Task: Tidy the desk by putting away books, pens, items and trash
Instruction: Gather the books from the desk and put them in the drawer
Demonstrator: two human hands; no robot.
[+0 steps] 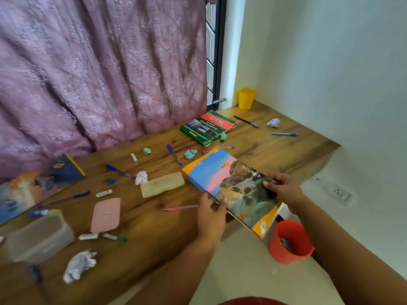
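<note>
We see both hands gripping landscape-cover book (233, 190) over desk's (154, 221) front edge: left hand (210, 219) pinching near-left edge, right hand (284, 190) clasping right edge. Green "WHY" book (208, 127) lies flat near curtain (99, 69). Pens, crumpled paper scattered. Red bucket (290, 243) on floor below book.
</note>
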